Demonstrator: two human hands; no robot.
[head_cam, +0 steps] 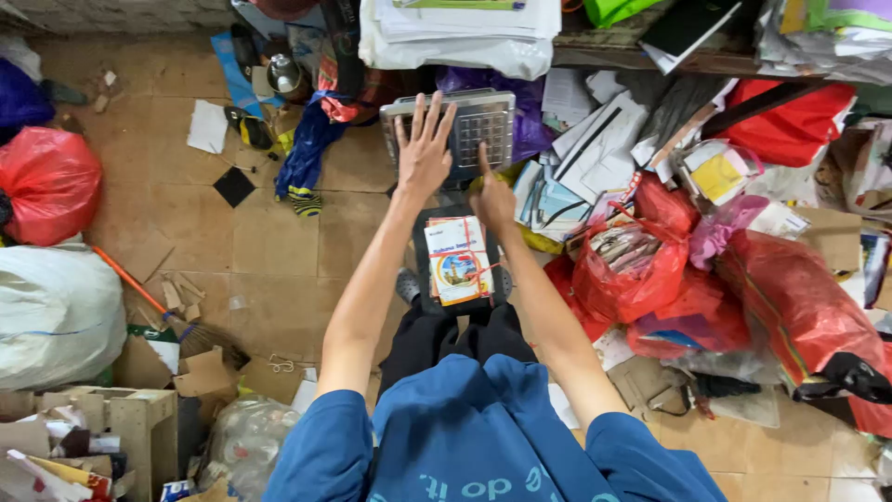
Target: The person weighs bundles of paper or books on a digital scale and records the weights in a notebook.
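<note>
Left hand (424, 149) flat and spread on the scale's keypad (474, 125), right hand (492, 197) poking one finger, so that tied book bundle (458, 260) could easily slide off.

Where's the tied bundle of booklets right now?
In the head view, the tied bundle of booklets lies centre frame on the black scale platform, between the person's forearms, just below the keypad display.

Your left hand (424, 149) lies flat on the scale's keypad panel (474, 125), brushed grey metal with a matt sheen. Your right hand (492, 197) touches its lower edge. Below, the bundle of paper booklets (457, 260) has glossy printed covers, tied with thin red string. The floor tiles (269, 251) look worn and dull. The red bags (632, 270) are thin, shiny, crinkled plastic. Your blue shirt (474, 428) is soft matt cloth.
</note>
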